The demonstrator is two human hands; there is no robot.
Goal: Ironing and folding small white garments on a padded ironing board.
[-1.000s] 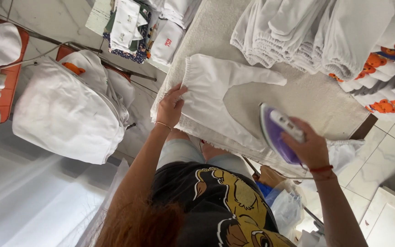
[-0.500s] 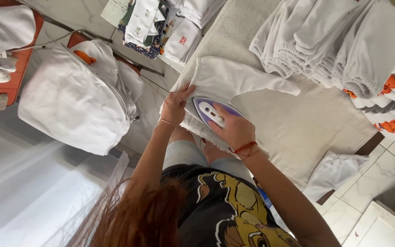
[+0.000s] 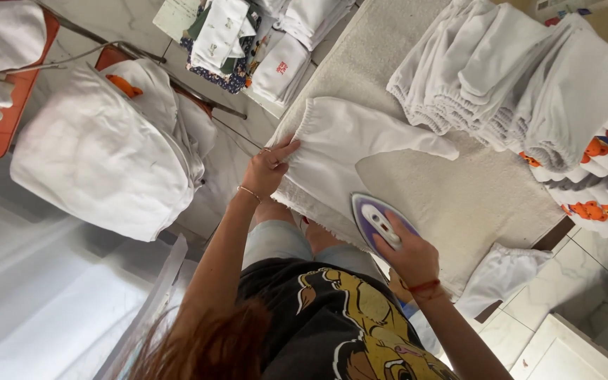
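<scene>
The left hand [image 3: 270,167] lies flat with fingers spread on the gathered waistband edge of a small pair of white trousers [image 3: 350,151], pinning the cloth to the tabletop [image 3: 473,197] without gripping it; a thin bracelet sits at the wrist, and the forearm runs down from it toward the body. The right hand [image 3: 408,255] is closed around the handle of a purple and white iron [image 3: 378,222], whose soleplate rests on the near end of the trousers, close to the near edge of the towel-covered tabletop. A red band circles the right wrist, and that arm bends up from the lower right of the view.

The trousers lie spread across the tabletop, with one leg stretching away to the right toward a row of folded white garments [image 3: 515,84]. Further right sits another stack of white pieces with orange bear prints [image 3: 599,183]. A loose white garment [image 3: 501,271] hangs off the near right corner of the tabletop. To the left, over the tiled floor, a large bundle of white cloth [image 3: 100,158] rests beside an orange chair [image 3: 8,112]. More folded clothes [image 3: 248,42] lie at the far left of the tabletop.
</scene>
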